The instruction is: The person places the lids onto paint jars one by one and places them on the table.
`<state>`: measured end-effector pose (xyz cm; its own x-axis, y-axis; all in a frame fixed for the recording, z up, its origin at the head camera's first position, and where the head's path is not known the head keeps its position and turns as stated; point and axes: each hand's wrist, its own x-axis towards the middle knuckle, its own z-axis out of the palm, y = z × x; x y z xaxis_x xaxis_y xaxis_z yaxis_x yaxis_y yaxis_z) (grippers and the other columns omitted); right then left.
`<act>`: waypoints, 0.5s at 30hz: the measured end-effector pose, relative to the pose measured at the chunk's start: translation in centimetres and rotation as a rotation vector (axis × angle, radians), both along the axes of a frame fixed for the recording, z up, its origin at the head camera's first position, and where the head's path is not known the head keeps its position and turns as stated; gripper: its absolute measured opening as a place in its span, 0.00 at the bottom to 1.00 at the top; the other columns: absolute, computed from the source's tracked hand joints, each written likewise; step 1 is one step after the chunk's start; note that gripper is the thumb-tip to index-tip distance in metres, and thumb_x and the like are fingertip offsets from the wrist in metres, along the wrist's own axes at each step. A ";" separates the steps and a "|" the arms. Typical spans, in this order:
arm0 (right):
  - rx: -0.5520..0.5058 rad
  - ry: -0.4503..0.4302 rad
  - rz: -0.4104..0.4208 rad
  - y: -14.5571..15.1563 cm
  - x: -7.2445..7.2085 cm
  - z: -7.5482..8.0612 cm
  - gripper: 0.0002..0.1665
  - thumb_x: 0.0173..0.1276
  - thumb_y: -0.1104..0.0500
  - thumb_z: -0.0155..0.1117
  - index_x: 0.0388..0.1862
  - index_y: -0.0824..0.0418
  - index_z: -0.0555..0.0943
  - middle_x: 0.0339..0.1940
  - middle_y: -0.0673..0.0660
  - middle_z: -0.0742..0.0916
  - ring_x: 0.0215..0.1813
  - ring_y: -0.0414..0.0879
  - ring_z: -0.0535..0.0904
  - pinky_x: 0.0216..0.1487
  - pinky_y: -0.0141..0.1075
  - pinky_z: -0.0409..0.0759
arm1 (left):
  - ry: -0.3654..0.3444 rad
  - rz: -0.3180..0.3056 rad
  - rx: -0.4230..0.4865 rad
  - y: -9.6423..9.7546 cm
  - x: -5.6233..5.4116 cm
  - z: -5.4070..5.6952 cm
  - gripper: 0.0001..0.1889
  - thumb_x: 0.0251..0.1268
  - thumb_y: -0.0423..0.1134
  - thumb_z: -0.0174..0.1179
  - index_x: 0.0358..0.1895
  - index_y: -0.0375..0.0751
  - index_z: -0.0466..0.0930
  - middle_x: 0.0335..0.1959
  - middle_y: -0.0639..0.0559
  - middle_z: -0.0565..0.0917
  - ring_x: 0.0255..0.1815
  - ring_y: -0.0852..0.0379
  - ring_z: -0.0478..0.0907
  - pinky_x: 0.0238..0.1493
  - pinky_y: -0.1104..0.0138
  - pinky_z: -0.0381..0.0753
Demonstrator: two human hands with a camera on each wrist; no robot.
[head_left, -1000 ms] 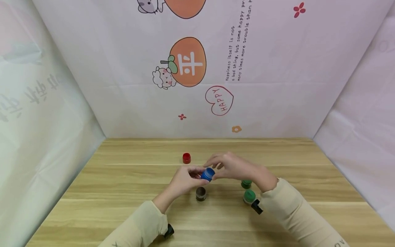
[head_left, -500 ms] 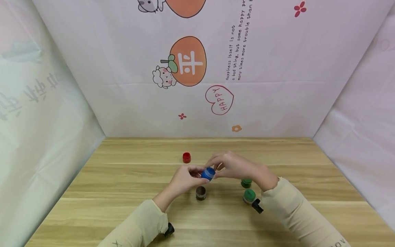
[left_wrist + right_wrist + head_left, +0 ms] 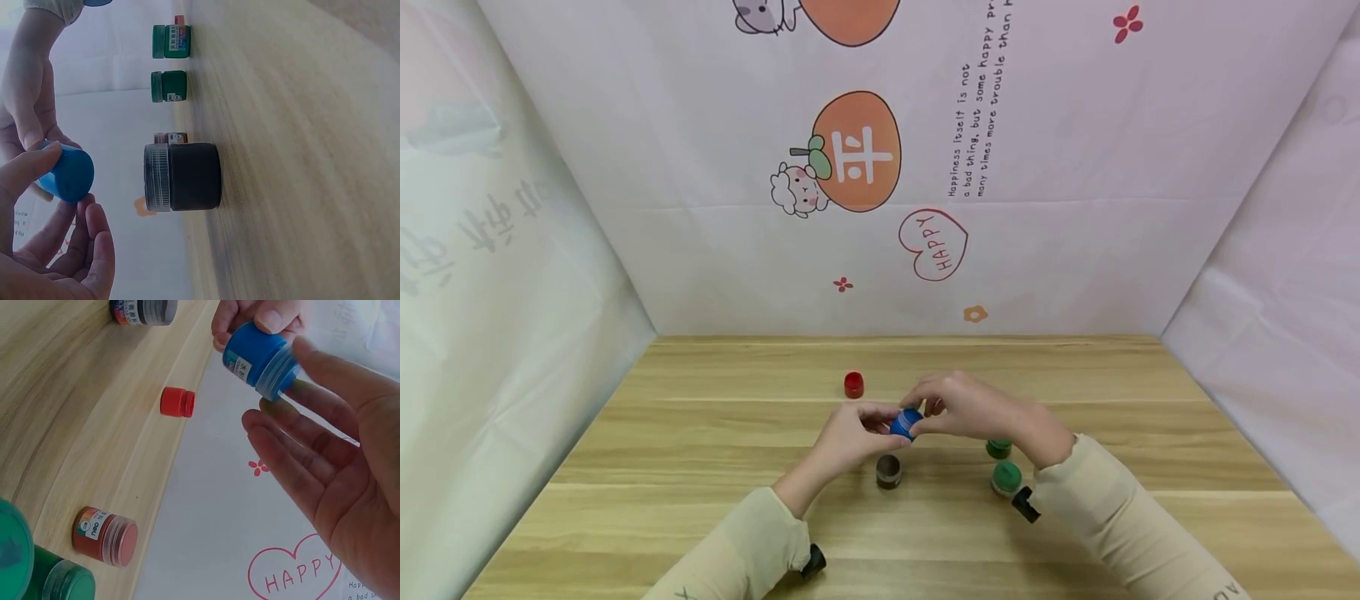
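A small blue paint jar (image 3: pixel 904 423) is held up above the table in my left hand (image 3: pixel 848 435), tilted toward the right. The left thumb and fingers grip its blue body (image 3: pixel 253 353). My right hand (image 3: pixel 964 406) is at its clear ribbed lid (image 3: pixel 278 370), with thumb and fingers pinching round the rim. Just below the hands, a dark paint jar (image 3: pixel 888 472) stands on the table. Beyond the left hand sits a red paint jar (image 3: pixel 177 402), whose narrow red neck shows without a clear lid.
Two green paint jars (image 3: pixel 1006 477) stand under the right forearm. A brown-red jar (image 3: pixel 103 534) with a clear lid shows in the right wrist view; the right hand hides it in the head view. White printed sheets (image 3: pixel 737 250) wall the wooden table (image 3: pixel 700 467).
My right thumb and fingers have shifted round the lid of the blue paint jar, the thumb now overlapping its front. The left hand stays nearly in place. The other jars have not moved.
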<state>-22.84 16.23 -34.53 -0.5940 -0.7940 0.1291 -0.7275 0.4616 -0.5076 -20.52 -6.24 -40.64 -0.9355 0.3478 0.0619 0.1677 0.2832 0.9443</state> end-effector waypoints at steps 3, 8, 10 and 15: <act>0.005 -0.003 -0.004 0.0 0.0 0.2 0.19 0.67 0.61 0.75 0.57 0.63 0.86 0.50 0.53 0.88 0.42 0.39 0.84 0.48 0.34 0.84 | 0.001 0.004 0.002 0.0 0.0 0.1 0.21 0.58 0.37 0.76 0.53 0.32 0.86 0.39 0.50 0.87 0.38 0.57 0.81 0.41 0.66 0.83; 0.000 0.017 0.010 0.0 0.2 0.2 0.18 0.67 0.62 0.75 0.55 0.63 0.87 0.49 0.54 0.88 0.42 0.39 0.84 0.48 0.34 0.84 | -0.005 0.011 0.003 0.0 0.2 0.1 0.21 0.58 0.37 0.76 0.53 0.32 0.86 0.38 0.50 0.87 0.39 0.57 0.82 0.41 0.65 0.83; -0.002 0.017 0.005 0.0 0.2 0.2 0.19 0.67 0.60 0.75 0.56 0.63 0.87 0.50 0.54 0.88 0.43 0.39 0.84 0.48 0.35 0.85 | -0.005 0.010 -0.003 0.0 0.2 0.0 0.21 0.58 0.38 0.77 0.53 0.32 0.86 0.38 0.51 0.87 0.39 0.57 0.82 0.41 0.66 0.84; -0.012 0.039 0.045 -0.2 0.1 0.2 0.19 0.65 0.64 0.76 0.55 0.63 0.87 0.51 0.54 0.88 0.45 0.39 0.84 0.48 0.35 0.85 | 0.006 0.007 -0.006 -0.2 0.0 -0.3 0.21 0.58 0.39 0.77 0.53 0.34 0.87 0.38 0.52 0.87 0.39 0.57 0.81 0.41 0.66 0.83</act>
<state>-22.74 16.08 -34.28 -0.5523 -0.8179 0.1613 -0.7667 0.4223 -0.4837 -20.47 -6.42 -40.90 -0.9374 0.3420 0.0657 0.1718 0.2900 0.9415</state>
